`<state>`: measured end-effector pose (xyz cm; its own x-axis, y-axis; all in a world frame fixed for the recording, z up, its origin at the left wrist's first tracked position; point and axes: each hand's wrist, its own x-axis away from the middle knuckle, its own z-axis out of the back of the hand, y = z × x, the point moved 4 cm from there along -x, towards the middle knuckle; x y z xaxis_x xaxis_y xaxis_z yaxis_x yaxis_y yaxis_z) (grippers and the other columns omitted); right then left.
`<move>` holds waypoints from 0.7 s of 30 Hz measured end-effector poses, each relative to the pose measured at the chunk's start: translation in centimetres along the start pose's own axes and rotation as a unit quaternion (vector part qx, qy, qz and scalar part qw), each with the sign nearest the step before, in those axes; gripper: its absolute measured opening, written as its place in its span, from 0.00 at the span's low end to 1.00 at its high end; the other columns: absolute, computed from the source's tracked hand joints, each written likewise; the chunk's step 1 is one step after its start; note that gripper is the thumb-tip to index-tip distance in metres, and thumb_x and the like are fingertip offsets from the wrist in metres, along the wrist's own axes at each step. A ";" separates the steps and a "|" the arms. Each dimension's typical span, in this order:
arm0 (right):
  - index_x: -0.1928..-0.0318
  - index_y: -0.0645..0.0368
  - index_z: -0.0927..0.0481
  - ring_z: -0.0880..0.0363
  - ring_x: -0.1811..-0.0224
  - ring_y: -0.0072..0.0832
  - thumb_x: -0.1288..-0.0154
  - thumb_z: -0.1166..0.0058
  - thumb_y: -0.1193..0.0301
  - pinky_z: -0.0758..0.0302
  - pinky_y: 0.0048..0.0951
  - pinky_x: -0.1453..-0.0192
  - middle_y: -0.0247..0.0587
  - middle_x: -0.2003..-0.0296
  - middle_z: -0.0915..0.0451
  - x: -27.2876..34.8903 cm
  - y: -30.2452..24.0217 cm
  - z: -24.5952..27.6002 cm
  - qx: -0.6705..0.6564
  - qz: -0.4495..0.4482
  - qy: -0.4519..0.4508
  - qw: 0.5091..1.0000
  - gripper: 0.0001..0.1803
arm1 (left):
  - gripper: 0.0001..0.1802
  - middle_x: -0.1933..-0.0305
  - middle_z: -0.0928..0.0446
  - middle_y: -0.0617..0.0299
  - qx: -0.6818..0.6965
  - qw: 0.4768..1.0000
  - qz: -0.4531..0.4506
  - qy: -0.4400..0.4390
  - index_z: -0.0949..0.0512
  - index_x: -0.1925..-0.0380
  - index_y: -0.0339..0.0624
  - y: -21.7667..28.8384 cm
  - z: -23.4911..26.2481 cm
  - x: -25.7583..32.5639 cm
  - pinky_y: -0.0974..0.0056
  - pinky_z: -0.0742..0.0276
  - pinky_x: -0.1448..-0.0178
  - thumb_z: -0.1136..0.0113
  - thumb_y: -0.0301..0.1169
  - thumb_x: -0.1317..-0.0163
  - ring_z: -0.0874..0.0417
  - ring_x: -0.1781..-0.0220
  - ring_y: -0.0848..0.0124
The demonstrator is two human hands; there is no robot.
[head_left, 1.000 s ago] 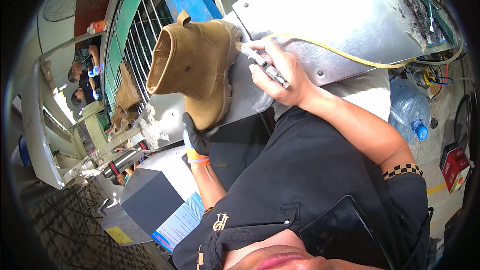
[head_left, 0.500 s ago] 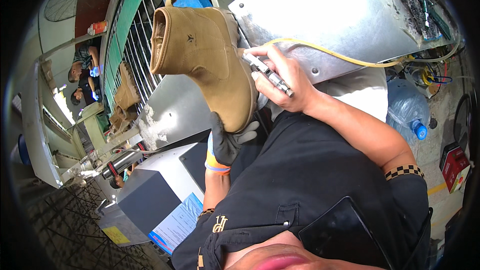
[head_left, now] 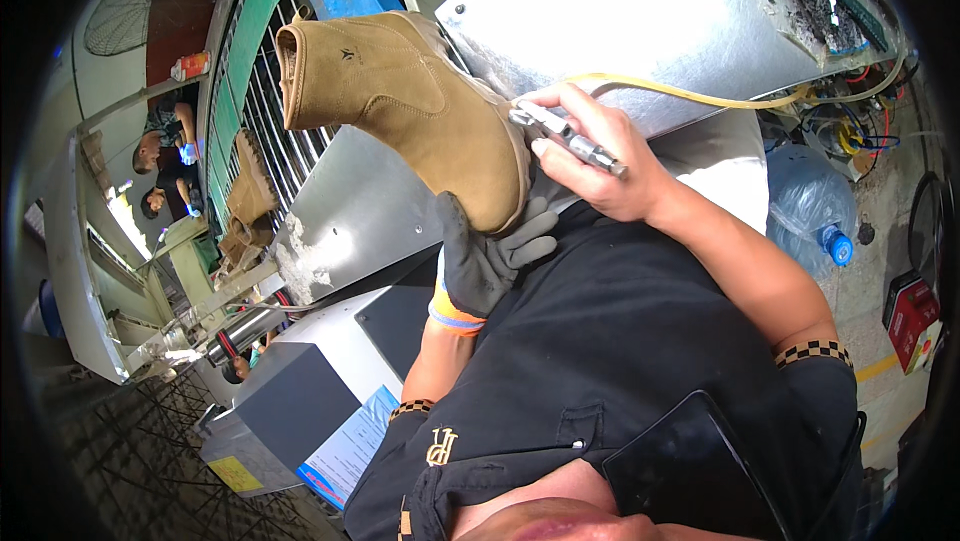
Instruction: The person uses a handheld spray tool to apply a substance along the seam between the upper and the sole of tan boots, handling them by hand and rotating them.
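Observation:
A tan ankle boot (head_left: 420, 91) lies on its side before me, its shaft opening to the left and its toe toward my body. My left hand (head_left: 490, 263), in a grey-palmed glove with an orange and blue cuff, is closed round the toe from below. Bare, my right hand (head_left: 615, 161) grips a slim silver air tool (head_left: 578, 144) beside the edge of the sole near the toe. A yellow hose (head_left: 690, 93) runs from behind that hand to the right. The tool's working tip is hidden, so I cannot tell whether it touches the boot.
Beyond the boot slopes a shiny metal panel (head_left: 620, 16). Metal bars (head_left: 262, 71) in a green frame stand to the left, with more tan boots (head_left: 250, 181) past them. At right are a clear water jug (head_left: 805, 201) and a red box (head_left: 910, 321). Other people work at far left.
The boot has turned: its shaft has swung left and its toe right. My left hand has moved right and up with the toe. My right hand and the tool have shifted right.

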<state>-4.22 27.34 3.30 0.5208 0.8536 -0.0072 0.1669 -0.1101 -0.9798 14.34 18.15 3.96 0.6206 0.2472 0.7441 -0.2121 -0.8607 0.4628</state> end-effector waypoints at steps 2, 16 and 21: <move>0.46 0.63 0.27 0.31 0.70 0.17 0.39 0.48 0.69 0.32 0.24 0.63 0.31 0.72 0.26 0.5 -0.3 0.6 0.002 -0.022 -0.009 1.000 0.21 | 0.54 0.38 0.27 0.40 -0.016 1.000 0.004 -0.007 0.41 0.31 0.32 -0.1 -0.4 -0.2 0.53 0.17 0.43 0.58 0.72 0.38 0.19 0.42 0.51; 0.47 0.64 0.27 0.34 0.77 0.15 0.36 0.48 0.71 0.35 0.21 0.71 0.27 0.76 0.30 2.4 -3.9 3.7 0.088 -0.042 -0.020 0.995 0.18 | 0.56 0.37 0.30 0.32 0.070 0.974 0.102 -0.190 0.48 0.29 0.31 -1.5 -3.5 -2.6 0.44 0.22 0.39 0.63 0.73 0.38 0.25 0.37 0.44; 0.42 0.67 0.28 0.40 0.85 0.15 0.31 0.52 0.73 0.40 0.21 0.80 0.27 0.82 0.36 1.9 -5.4 5.2 -0.034 -0.207 -0.009 0.978 0.19 | 0.58 0.34 0.33 0.32 0.077 0.970 0.139 -0.182 0.48 0.29 0.31 -2.5 -5.4 -4.3 0.43 0.25 0.36 0.66 0.75 0.40 0.28 0.33 0.44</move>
<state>-8.50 32.18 7.53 0.3824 0.8408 0.3833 0.4155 0.2140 -0.8841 8.12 21.66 2.15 0.7873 -0.1529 0.5974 -0.3115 -0.9347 0.1713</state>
